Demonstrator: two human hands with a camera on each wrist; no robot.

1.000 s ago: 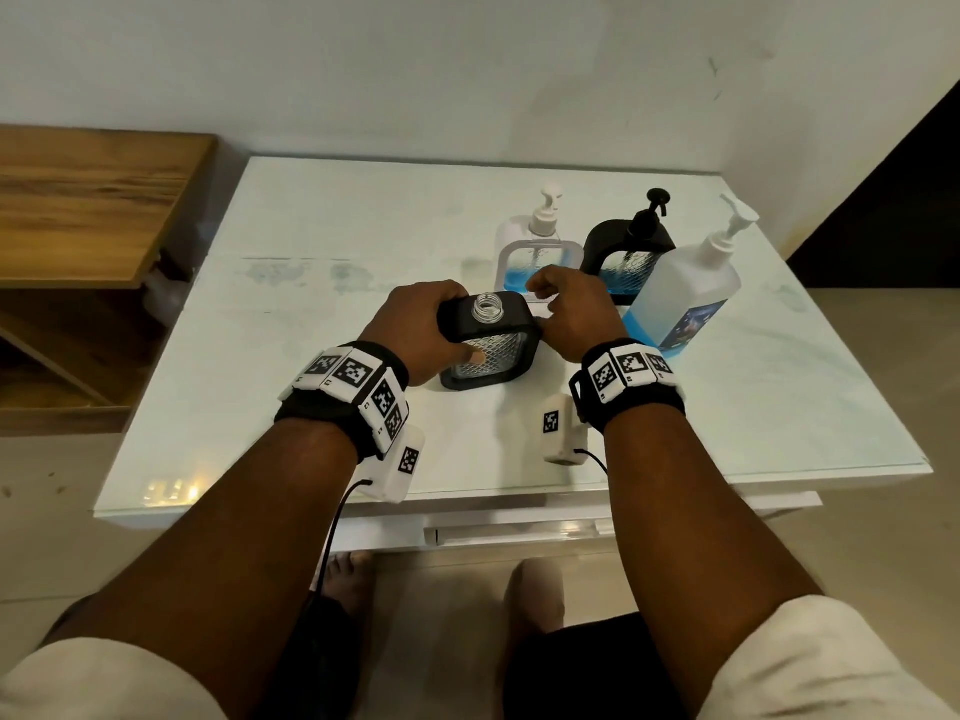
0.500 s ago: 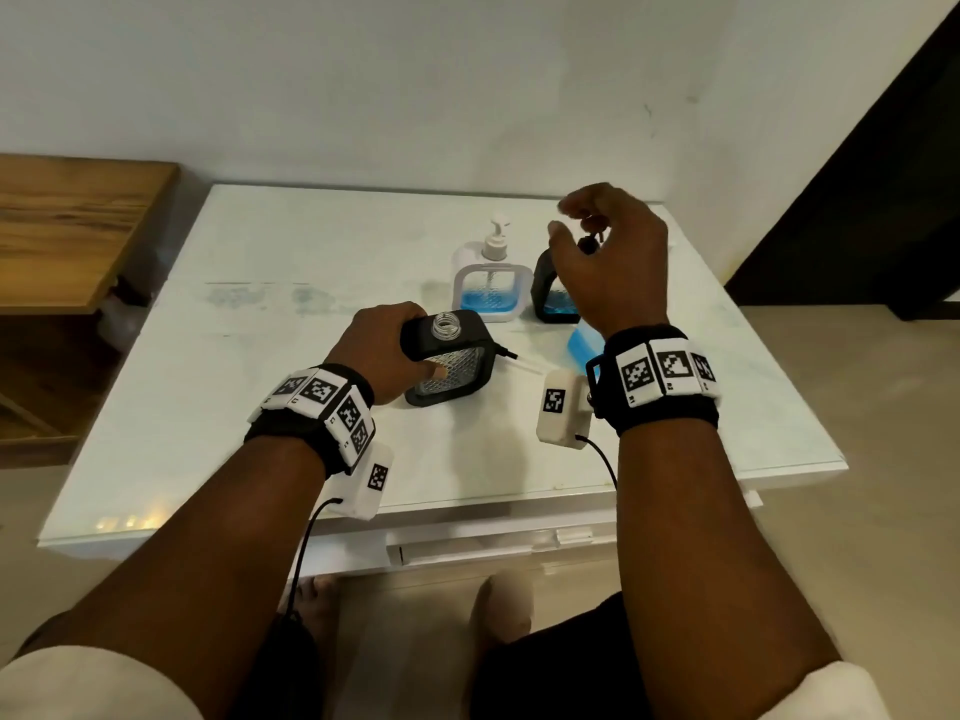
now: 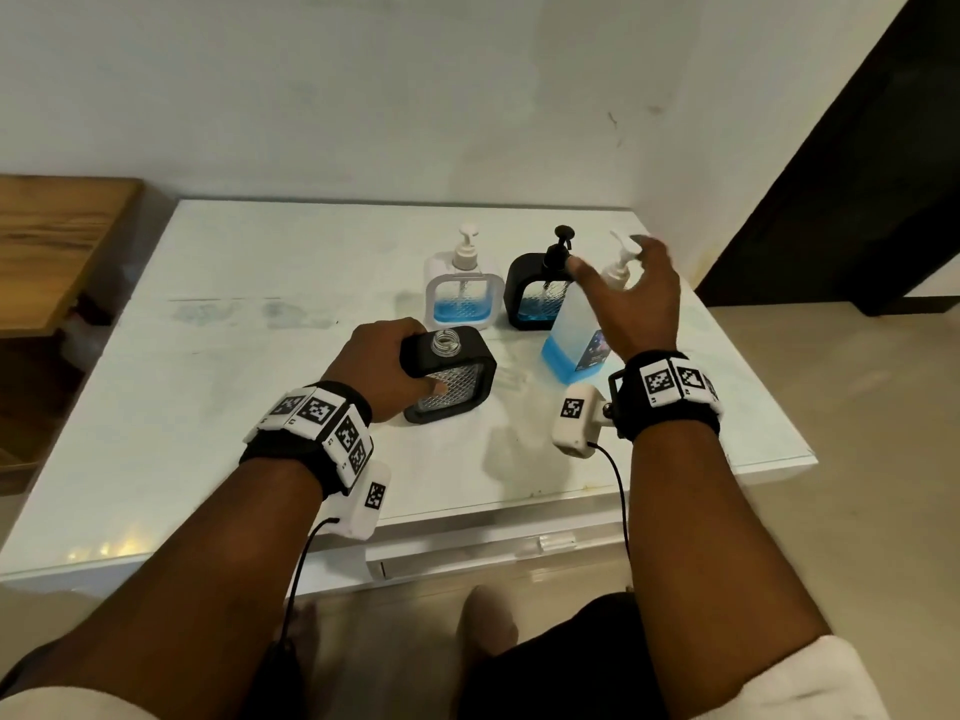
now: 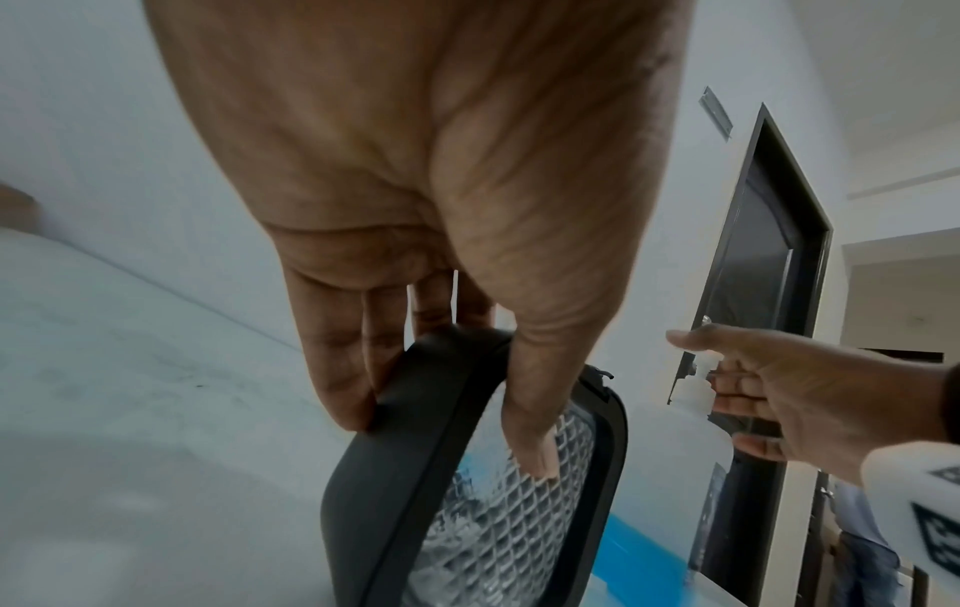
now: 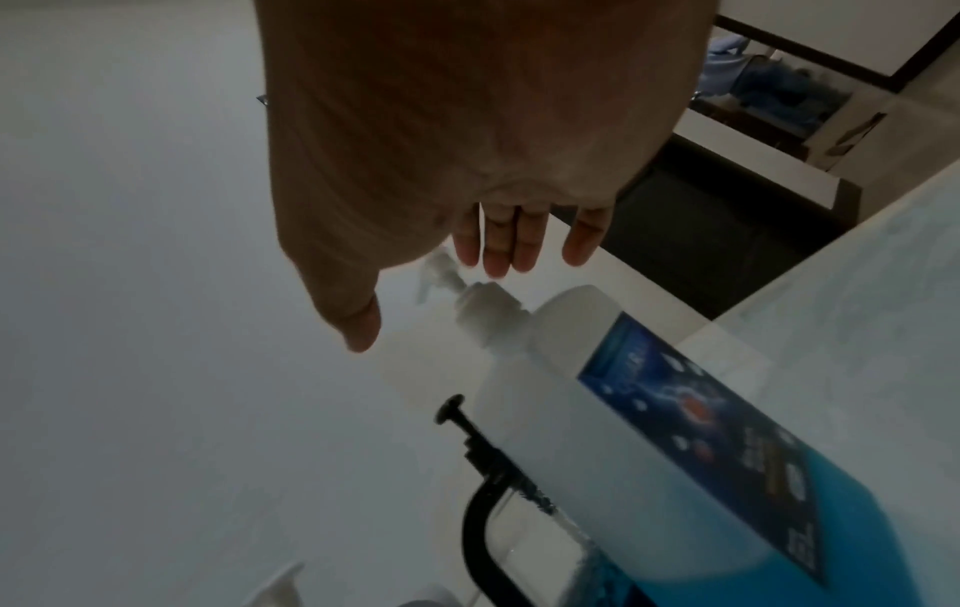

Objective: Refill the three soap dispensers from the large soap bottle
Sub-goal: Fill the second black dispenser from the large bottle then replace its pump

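Note:
A black soap dispenser (image 3: 452,376) with its neck uncapped stands near the table's middle. My left hand (image 3: 415,367) grips its left side, thumb on the clear mesh front (image 4: 499,534). My right hand (image 3: 618,272) hovers open, fingers spread, just above the white pump (image 5: 483,308) of the large soap bottle (image 3: 574,330), which holds blue soap low down; it is not touching the pump. Behind stand a white dispenser (image 3: 464,296) and a second black dispenser (image 3: 537,298), both with pumps on and some blue soap inside.
A clear pump tube (image 3: 511,379) lies on the white table (image 3: 260,407) right of the held dispenser. A wooden shelf (image 3: 57,241) is at the left. A dark doorway (image 3: 857,200) is beyond the table's right edge.
My right hand left the open dispenser, rose over the rear black dispenser, then swung right over the large bottle's pump with its fingers spread. The left hand kept its grip.

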